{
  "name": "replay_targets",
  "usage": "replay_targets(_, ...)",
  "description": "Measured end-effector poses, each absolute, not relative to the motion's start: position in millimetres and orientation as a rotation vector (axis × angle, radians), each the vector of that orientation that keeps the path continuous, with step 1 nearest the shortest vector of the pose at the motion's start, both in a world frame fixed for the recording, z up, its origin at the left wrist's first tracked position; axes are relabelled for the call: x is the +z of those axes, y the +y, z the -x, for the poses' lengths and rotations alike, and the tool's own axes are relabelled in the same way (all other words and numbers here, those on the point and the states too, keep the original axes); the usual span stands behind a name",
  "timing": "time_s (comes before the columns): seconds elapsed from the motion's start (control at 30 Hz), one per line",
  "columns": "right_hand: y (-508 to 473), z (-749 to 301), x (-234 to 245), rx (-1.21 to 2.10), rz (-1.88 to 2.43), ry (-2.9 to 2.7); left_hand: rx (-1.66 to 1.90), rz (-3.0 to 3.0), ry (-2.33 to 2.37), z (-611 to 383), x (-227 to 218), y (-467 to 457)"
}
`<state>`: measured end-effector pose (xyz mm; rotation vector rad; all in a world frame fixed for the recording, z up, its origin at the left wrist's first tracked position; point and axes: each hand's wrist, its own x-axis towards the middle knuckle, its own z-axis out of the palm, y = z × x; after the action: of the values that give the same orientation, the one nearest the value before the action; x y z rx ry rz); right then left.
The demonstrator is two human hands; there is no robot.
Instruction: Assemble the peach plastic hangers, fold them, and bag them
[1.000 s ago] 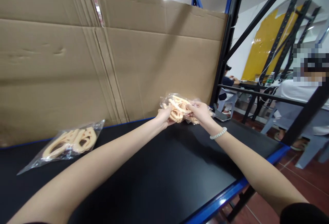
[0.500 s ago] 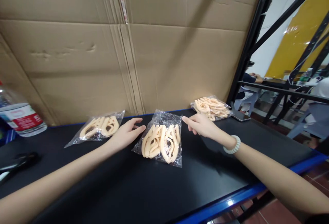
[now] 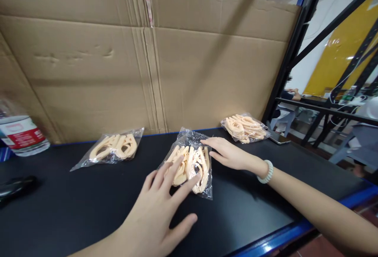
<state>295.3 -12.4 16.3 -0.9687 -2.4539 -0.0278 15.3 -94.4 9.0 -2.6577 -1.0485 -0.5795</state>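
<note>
A clear plastic bag of cream-coloured looped pieces (image 3: 198,166) lies on the black tabletop in front of me. My left hand (image 3: 162,202) is over its near left side with fingers spread, covering part of the pieces; whether the fingertips touch the bag I cannot tell. At the bag's upper right edge is my right hand (image 3: 226,151), fingers stretched out and palm down, seemingly touching the plastic. Another bag with similar pieces (image 3: 113,147) rests to the left, and a fuller bag (image 3: 246,127) sits at the back right.
Cardboard sheets (image 3: 206,72) stand along the back edge. A large bottle with a red label (image 3: 25,137) is at the left, above a dark glossy object (image 3: 16,188). Beside the right-hand bag lies a phone (image 3: 279,138). Beyond the black frame (image 3: 291,64) a person sits.
My left hand has come nearer and to the right, from beyond the middle bag's left side to over its front. My right hand has flattened and reached onto the bag's edge.
</note>
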Motion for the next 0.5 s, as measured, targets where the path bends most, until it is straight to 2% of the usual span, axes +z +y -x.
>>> replay_targets(0.2,-15,-294,19,-0.067,1.174,-2.456,-0.423,2.84,-0.967,-8,10,-90)
replay_targets(0.4,-39,-286,39,0.182,1.102,-2.443,-0.342,2.934,-1.002,15,40,-60)
replay_targets(0.5,-53,-278,49,0.437,0.955,-2.495,-0.406,2.884,-1.093,23,52,-44)
